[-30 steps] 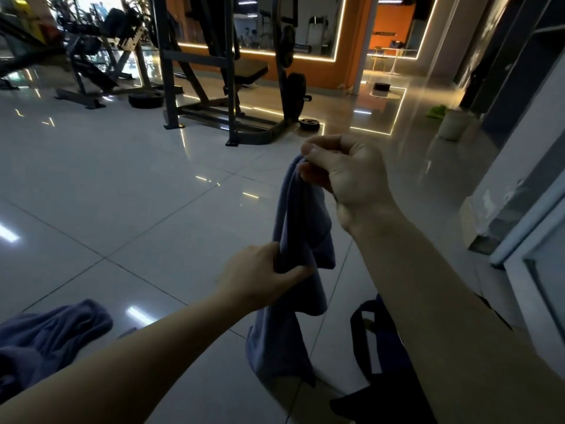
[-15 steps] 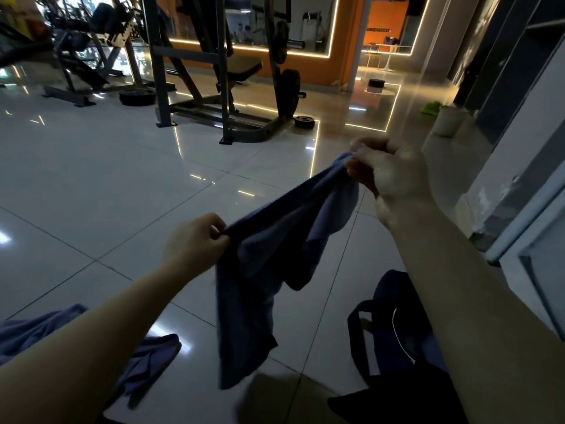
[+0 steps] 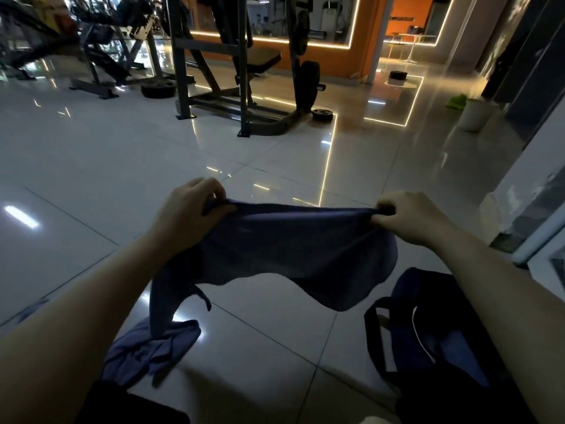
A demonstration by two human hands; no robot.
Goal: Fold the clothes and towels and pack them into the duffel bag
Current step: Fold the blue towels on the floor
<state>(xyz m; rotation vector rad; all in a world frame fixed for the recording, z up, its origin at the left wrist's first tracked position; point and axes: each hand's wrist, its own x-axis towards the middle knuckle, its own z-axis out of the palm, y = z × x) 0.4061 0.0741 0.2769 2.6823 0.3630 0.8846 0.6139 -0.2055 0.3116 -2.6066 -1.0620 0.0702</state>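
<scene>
Two hands (image 3: 186, 215) (image 3: 409, 217), two blue cloths (image 3: 293, 252) (image 3: 146, 350), one duffel bag (image 3: 434, 338), one white bin (image 3: 475, 114).

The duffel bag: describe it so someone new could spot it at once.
On the glossy tiled floor, look low and right, beneath the right forearm. The duffel bag lies there, dark navy with black strap loops and a thin white line, unlike the paler crumpled cloth lying at left.

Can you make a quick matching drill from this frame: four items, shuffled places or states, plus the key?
Items:
1. held towel
2. duffel bag
3. crumpled cloth
4. white bin

States:
A. heaped on the floor, lower left
B. stretched between left hand and right hand
C. standing far right by the wall
D. open on the floor, lower right

Pairs: 1-B, 2-D, 3-A, 4-C
</scene>
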